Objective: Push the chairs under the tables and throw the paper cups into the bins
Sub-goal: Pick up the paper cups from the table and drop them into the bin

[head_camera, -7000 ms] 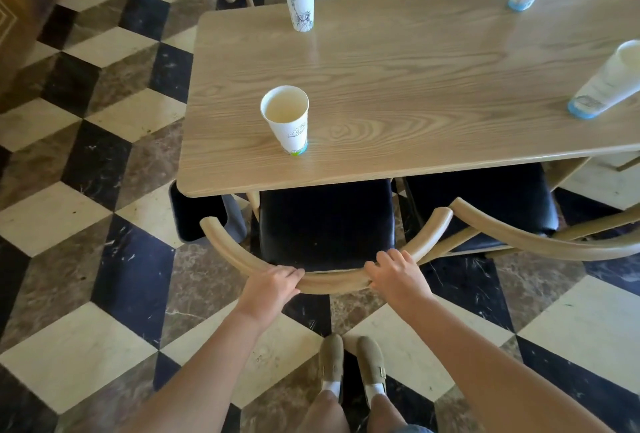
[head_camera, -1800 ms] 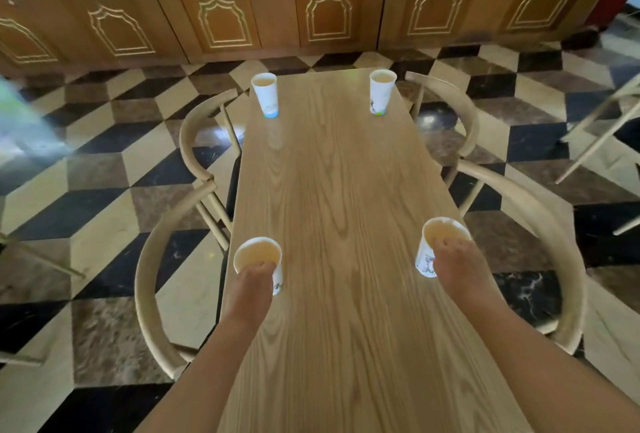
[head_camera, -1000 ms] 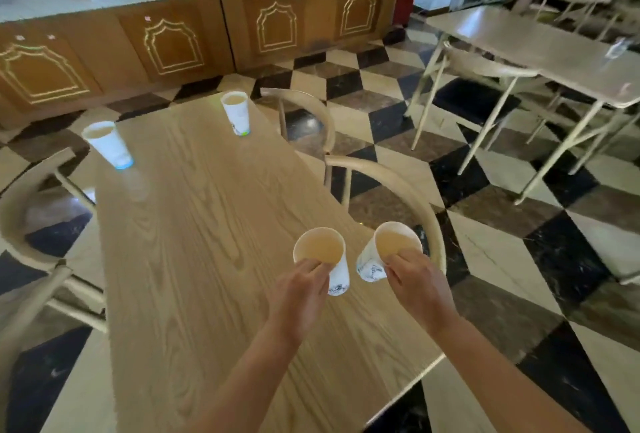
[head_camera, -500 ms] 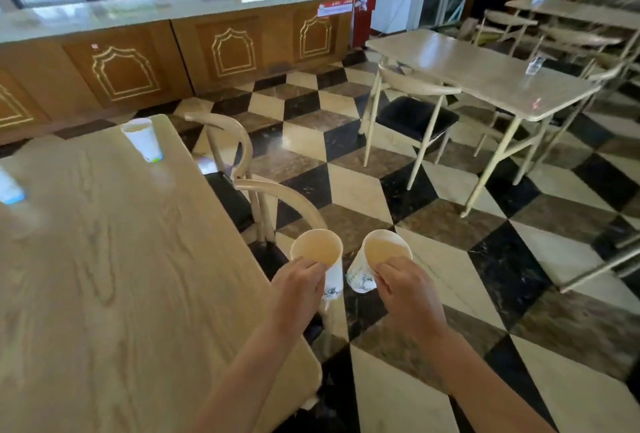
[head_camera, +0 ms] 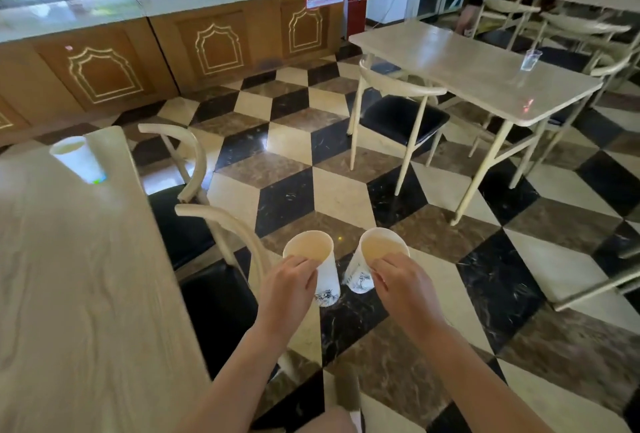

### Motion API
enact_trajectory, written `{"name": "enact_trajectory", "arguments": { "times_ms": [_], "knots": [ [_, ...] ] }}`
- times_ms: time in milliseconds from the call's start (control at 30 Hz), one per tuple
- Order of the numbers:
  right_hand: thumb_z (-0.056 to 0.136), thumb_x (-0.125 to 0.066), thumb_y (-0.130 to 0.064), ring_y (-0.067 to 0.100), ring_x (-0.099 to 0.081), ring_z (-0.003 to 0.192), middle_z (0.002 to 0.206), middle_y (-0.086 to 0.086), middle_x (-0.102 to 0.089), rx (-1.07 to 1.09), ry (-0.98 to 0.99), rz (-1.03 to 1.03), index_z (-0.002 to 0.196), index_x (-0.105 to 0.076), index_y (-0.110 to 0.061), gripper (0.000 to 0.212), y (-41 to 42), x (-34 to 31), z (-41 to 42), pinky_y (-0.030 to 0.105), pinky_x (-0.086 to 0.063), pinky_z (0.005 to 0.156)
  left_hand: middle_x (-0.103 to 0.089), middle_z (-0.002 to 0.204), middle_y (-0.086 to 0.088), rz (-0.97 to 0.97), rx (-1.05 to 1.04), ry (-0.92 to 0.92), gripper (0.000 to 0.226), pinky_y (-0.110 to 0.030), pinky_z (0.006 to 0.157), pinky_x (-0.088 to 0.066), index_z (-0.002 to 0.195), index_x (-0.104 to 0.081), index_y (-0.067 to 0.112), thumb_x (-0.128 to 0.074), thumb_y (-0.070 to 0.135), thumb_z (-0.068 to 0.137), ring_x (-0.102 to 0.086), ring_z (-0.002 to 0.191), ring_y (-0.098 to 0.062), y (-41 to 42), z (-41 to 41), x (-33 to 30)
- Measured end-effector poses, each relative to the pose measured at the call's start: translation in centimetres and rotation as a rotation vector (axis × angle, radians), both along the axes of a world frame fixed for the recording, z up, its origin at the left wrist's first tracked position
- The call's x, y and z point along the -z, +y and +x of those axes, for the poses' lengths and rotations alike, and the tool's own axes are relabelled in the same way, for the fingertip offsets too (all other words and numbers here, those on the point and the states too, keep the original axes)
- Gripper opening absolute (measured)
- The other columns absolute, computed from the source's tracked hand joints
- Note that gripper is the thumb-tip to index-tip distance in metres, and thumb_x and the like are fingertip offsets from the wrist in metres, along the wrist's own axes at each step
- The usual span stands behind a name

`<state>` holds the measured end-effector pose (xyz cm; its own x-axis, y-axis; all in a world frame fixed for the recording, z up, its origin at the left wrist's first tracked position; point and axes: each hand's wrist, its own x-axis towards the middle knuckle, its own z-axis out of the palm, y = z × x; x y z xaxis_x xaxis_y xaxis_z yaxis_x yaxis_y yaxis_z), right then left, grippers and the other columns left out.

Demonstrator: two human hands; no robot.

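White paper cups (head_camera: pixel 323 268) with dark ink drawings near their bases. Floor (head_camera: pixel 311 169) tiled in black, cream and brown diamonds. Pale wood-grain table (head_camera: pixel 69 294) at nine o'clock. Black chair seats (head_camera: pixel 401 117).

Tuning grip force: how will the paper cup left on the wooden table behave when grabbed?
The paper cup is thin-walled and tapered, so it probably crushes under a hard squeeze. It looks empty, hence likely very light. Tall on a narrow base near the table corner, it may tip if nudged sideways.
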<state>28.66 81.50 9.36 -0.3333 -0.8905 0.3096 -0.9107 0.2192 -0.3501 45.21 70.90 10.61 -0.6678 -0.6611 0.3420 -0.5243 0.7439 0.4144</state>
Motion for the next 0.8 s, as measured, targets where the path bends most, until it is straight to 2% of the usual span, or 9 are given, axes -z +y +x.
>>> {"name": "enact_trajectory", "arguments": {
  "times_ms": [200,333,400,567,800],
  "knots": [
    [0.073,-0.075,-0.001,0.024,-0.061,0.059,0.071,0.009,-0.068,0.027,0.019,0.0,0.079,-0.07,-0.003,0.008,-6.4,-0.7,-8.3,0.041,-0.058,0.052,-0.075,0.089,-0.009,0.008,0.004,0.024,0.025,-0.036,0.07,-0.058,0.097,-0.071,0.007,-0.073,-0.001,0.074,-0.069,0.076,-0.022,-7.0,-8.8,0.4],
    [0.066,-0.081,-0.001,0.022,-0.063,0.059,0.072,0.007,-0.069,0.002,0.048,0.012,0.081,-0.072,-0.004,0.018,-11.5,-2.6,-12.9,0.037,-0.059,0.053,-0.075,0.085,-0.007,0.013,-0.023,0.057,0.025,-0.032,0.069,-0.057,0.095,-0.072,0.007,-0.075,-0.001,0.071,-0.069,0.071,-0.021,-12.4,-13.6,-0.7],
    [0.065,-0.081,0.001,0.023,-0.06,0.056,0.068,0.008,-0.066,0.0,0.056,0.009,0.077,-0.071,-0.004,0.016,-14.6,-3.0,-15.1,0.037,-0.057,0.051,-0.074,0.083,-0.007,0.015,-0.027,0.069,0.023,-0.031,0.066,-0.056,0.094,-0.072,0.006,-0.074,-0.002,0.072,-0.069,0.07,-0.022,-15.4,-15.4,-0.9],
    [0.066,-0.075,0.006,0.027,-0.055,0.054,0.064,0.01,-0.062,-0.059,0.041,-0.013,0.069,-0.067,-0.002,0.011,-22.1,-2.6,-18.3,0.04,-0.052,0.045,-0.074,0.081,-0.011,0.013,-0.101,0.053,0.022,-0.032,0.062,-0.055,0.092,-0.072,0.003,-0.073,-0.005,0.071,-0.068,0.067,-0.024,-21.9,-17.6,-0.6],
    [0.069,-0.073,0.004,0.026,-0.055,0.055,0.064,0.007,-0.06,-0.242,-0.046,-0.019,0.078,-0.068,-0.005,0.014,-35.2,-0.1,-21.4,0.038,-0.05,0.042,-0.074,0.076,-0.009,0.017,-0.287,-0.008,0.024,-0.03,0.052,-0.053,0.087,-0.073,0.005,-0.076,-0.007,0.066,-0.067,0.062,-0.026,-31.5,-18.8,1.4]
  ]
}}
